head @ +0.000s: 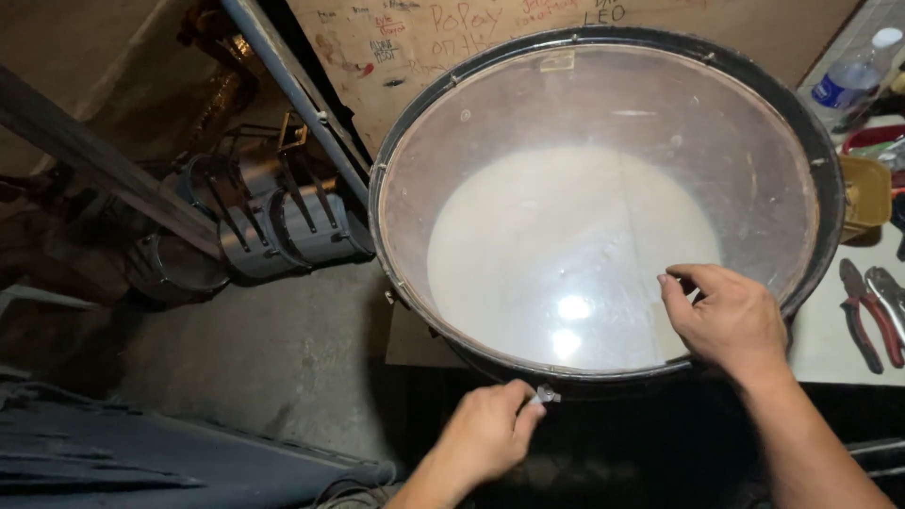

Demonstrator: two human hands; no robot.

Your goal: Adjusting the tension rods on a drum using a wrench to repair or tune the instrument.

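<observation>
Large round drum (603,203) with a clear head and black hoop, tilted toward the camera, filling the upper middle of the head view — pale far head showing through the transparent skin. Left hand (485,435) at the near rim, fingers pinched closed on a small silvery metal piece (545,396) right at the hoop's lower edge; too small to tell exactly what kind of piece. Right hand (731,316) resting on the clear head near the right rim, fingers curled loosely, nothing visibly held. To the right, on a white table (820,339), 2 pairs of pliers (872,311) with red and dark handles, a yellow container (867,193), a plastic bottle (853,80). To the left, metal hoops (273,221) on a concrete floor (273,349).
</observation>
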